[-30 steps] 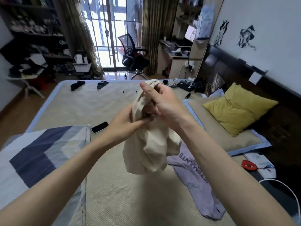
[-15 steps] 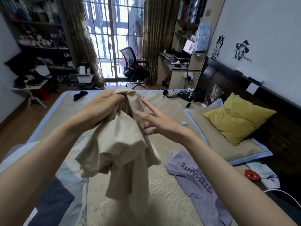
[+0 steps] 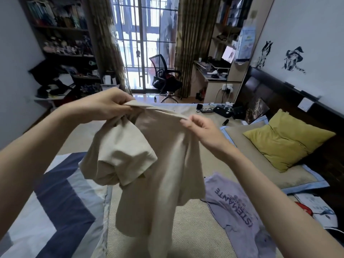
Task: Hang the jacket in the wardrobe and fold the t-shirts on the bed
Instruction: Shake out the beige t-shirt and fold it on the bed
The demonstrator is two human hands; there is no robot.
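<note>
I hold a beige t-shirt (image 3: 158,164) up in the air above the bed (image 3: 195,239). My left hand (image 3: 106,104) grips its top edge at the left, fingers curled round the cloth. My right hand (image 3: 202,129) pinches the same edge further right. The shirt hangs down crumpled, one sleeve bunched at the left. A lilac t-shirt with dark lettering (image 3: 238,203) lies flat on the bed at the lower right, partly hidden behind my right forearm. No jacket or wardrobe is in view.
A blue, grey and white quilt (image 3: 52,207) covers the bed's left side. A yellow pillow (image 3: 286,140) lies at the right by the dark headboard. Small devices and cables (image 3: 219,109) sit at the far right of the bed. An office chair (image 3: 165,81) stands beyond.
My hands have drawn apart along the shirt's top edge, spreading it out. My right hand, open half a second ago, now pinches the cloth. The head view has tilted upward.
</note>
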